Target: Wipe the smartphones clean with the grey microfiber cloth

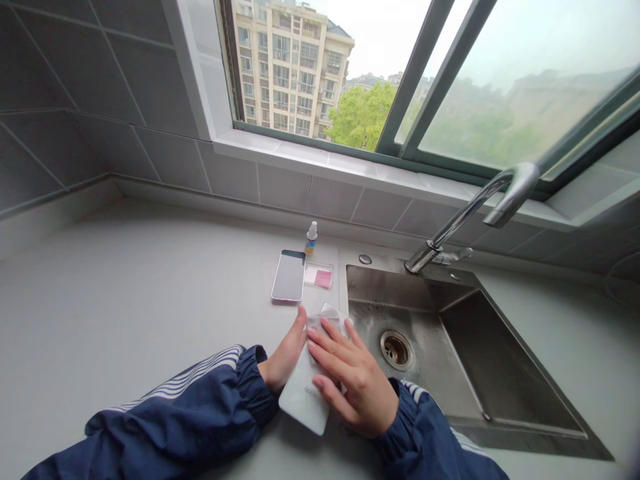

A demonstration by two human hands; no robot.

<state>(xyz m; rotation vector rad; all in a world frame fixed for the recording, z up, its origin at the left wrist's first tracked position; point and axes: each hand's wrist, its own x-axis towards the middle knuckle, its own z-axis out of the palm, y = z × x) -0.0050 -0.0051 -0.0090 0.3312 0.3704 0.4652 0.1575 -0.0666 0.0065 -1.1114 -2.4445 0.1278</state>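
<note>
Item 1: white phone (303,402), 1 piece, back upward, small dark lettering near its lower end. Located between my hands, at the near side of the pale worktop (125,300), close to the left rim of the sink; it lies slanted, upper end toward the window.

Item 2: my left hand (281,362), at the phone's left edge, thumb upright along that side. The other fingers are hidden beneath the phone; I cannot tell whether they grip it or only support it.

Item 3: my right hand (357,381), laid over the phone's upper part, palm down, fingers extended and slightly spread, not curled round anything. Thin, translucent material shows around my fingertips; its exact kind is unclear.

Item 4: dark-screened phone (289,276), 1 piece, screen up, pale rim, beyond my left thumb.

Item 5: clear case (309,273), just right of item 4, with 1 pink piece (323,279) at its right side.

Item 6: small white bottle (311,237), upright, coloured label, behind items 4 and 5.

Item 7: steel sink (515,373), right of my hands, with round drain (397,350) and curved chrome tap (463,217), below the window (395,127).
</note>
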